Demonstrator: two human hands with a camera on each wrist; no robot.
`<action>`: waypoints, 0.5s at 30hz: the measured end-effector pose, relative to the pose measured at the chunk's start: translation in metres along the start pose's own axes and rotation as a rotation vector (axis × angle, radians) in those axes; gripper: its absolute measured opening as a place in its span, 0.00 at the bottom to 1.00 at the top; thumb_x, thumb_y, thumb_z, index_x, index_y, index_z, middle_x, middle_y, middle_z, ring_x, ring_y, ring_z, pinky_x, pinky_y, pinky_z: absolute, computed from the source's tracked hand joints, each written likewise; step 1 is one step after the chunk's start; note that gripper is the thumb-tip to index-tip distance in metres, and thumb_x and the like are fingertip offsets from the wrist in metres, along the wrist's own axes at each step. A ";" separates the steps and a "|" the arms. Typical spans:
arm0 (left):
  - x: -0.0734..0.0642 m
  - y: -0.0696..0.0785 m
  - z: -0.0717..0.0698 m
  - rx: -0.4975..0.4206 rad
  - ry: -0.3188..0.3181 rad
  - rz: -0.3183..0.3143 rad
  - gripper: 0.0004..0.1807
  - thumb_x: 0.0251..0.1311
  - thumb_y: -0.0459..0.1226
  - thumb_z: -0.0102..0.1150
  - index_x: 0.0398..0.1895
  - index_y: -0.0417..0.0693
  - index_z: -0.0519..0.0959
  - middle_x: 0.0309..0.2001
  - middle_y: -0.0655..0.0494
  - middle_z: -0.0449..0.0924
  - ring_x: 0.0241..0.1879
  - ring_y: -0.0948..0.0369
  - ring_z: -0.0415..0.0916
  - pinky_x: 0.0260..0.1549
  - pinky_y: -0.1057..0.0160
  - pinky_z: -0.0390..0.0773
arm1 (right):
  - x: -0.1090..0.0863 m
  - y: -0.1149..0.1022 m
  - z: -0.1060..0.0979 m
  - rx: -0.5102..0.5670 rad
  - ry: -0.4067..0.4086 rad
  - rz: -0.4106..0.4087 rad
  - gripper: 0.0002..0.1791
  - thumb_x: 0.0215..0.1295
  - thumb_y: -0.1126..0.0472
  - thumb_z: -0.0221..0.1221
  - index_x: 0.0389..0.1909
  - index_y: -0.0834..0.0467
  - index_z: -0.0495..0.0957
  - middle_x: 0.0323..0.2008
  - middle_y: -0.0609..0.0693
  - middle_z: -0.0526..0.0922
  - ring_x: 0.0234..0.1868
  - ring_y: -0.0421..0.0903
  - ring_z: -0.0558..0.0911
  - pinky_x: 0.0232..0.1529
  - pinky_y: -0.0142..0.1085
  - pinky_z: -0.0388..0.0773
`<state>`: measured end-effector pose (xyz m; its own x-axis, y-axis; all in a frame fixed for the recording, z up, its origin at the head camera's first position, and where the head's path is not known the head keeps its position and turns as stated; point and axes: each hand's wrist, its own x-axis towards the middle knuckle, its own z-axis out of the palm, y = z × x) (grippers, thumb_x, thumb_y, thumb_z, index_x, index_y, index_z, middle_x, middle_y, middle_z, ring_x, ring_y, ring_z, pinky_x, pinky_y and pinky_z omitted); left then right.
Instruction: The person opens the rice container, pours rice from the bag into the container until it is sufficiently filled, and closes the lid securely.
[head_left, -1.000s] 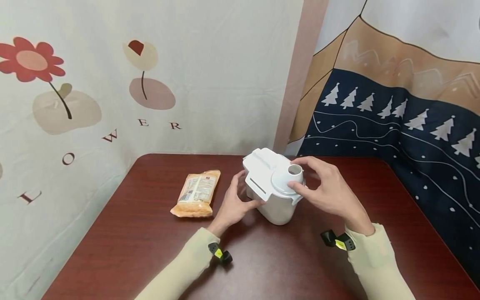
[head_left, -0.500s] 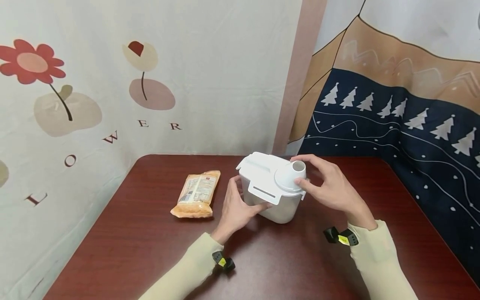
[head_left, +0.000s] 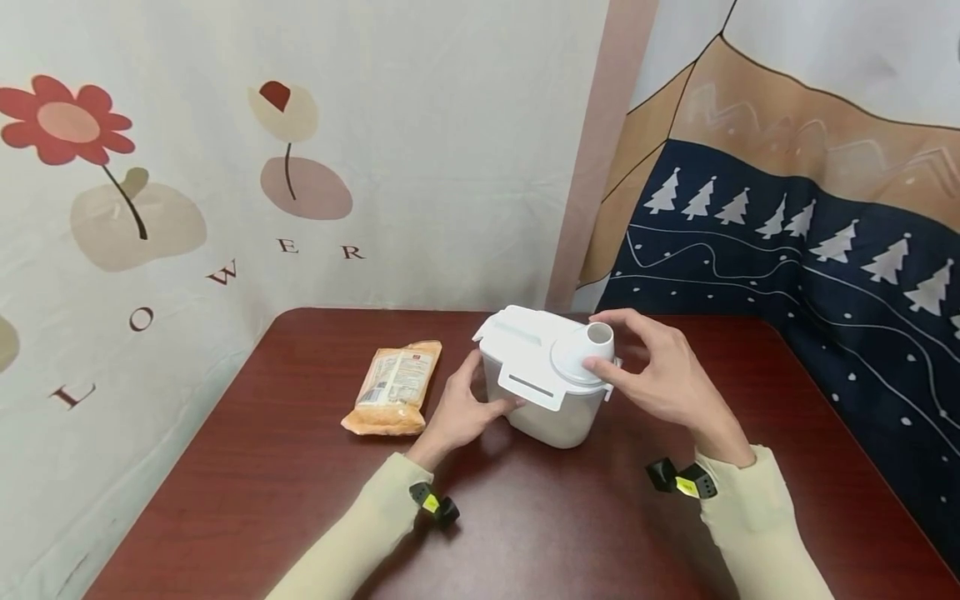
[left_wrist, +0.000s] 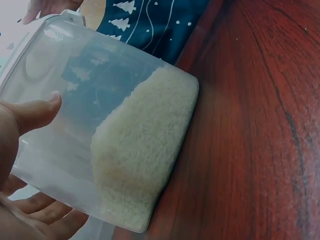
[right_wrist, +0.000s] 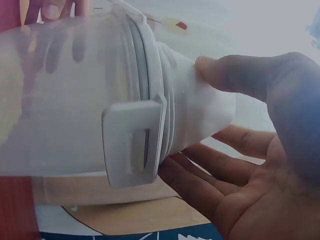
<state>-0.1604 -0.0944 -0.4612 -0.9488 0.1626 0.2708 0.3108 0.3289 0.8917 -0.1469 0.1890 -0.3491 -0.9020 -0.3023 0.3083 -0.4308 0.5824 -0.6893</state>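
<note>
A translucent rice storage container point(head_left: 558, 423) stands on the table, a bed of rice point(left_wrist: 142, 130) showing through its lower part in the left wrist view. On top is a white lid point(head_left: 510, 337) with side clips and a round, cone-shaped spout cap point(head_left: 576, 352). My left hand point(head_left: 459, 414) holds the container's left end, thumb along the near wall and fingers around the far side. With thumb and fingers on opposite sides, my right hand point(head_left: 671, 379) grips the spout cap; the right wrist view shows its thumb point(right_wrist: 230, 72) against the cone.
An orange-and-clear packet point(head_left: 393, 387) with a printed label lies left of the container on the dark red wooden table point(head_left: 555, 525). Behind the table hangs a pale cloth with flowers point(head_left: 442, 167); a navy cloth with trees point(head_left: 750, 258) hangs at the right.
The container has turned slightly, its left end shifting left and its spout a little right. My left hand has followed, then eased back slightly. My right hand stays at the spout cap.
</note>
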 end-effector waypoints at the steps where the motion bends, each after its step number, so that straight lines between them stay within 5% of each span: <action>1: 0.000 0.001 0.000 0.004 0.016 -0.001 0.43 0.48 0.41 0.81 0.68 0.56 0.69 0.60 0.52 0.82 0.61 0.53 0.80 0.59 0.46 0.80 | 0.000 0.001 0.000 0.004 -0.004 -0.013 0.29 0.63 0.54 0.72 0.65 0.50 0.76 0.61 0.52 0.81 0.58 0.54 0.83 0.57 0.50 0.83; 9: -0.005 0.013 0.009 0.180 0.147 -0.069 0.49 0.37 0.54 0.86 0.63 0.57 0.68 0.56 0.56 0.81 0.54 0.57 0.78 0.52 0.51 0.79 | 0.005 0.013 -0.003 0.085 -0.049 -0.026 0.31 0.67 0.58 0.68 0.70 0.48 0.72 0.66 0.53 0.78 0.63 0.56 0.81 0.60 0.50 0.79; 15: -0.004 0.013 0.006 0.167 0.106 -0.094 0.54 0.38 0.53 0.85 0.69 0.56 0.64 0.62 0.55 0.77 0.61 0.55 0.74 0.60 0.48 0.76 | 0.005 0.014 -0.005 0.095 -0.061 0.020 0.32 0.67 0.54 0.69 0.71 0.46 0.72 0.67 0.52 0.77 0.63 0.57 0.81 0.63 0.53 0.78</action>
<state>-0.1523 -0.0847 -0.4526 -0.9719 0.0277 0.2337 0.2171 0.4888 0.8449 -0.1581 0.1994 -0.3538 -0.9058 -0.3380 0.2556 -0.4054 0.5156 -0.7549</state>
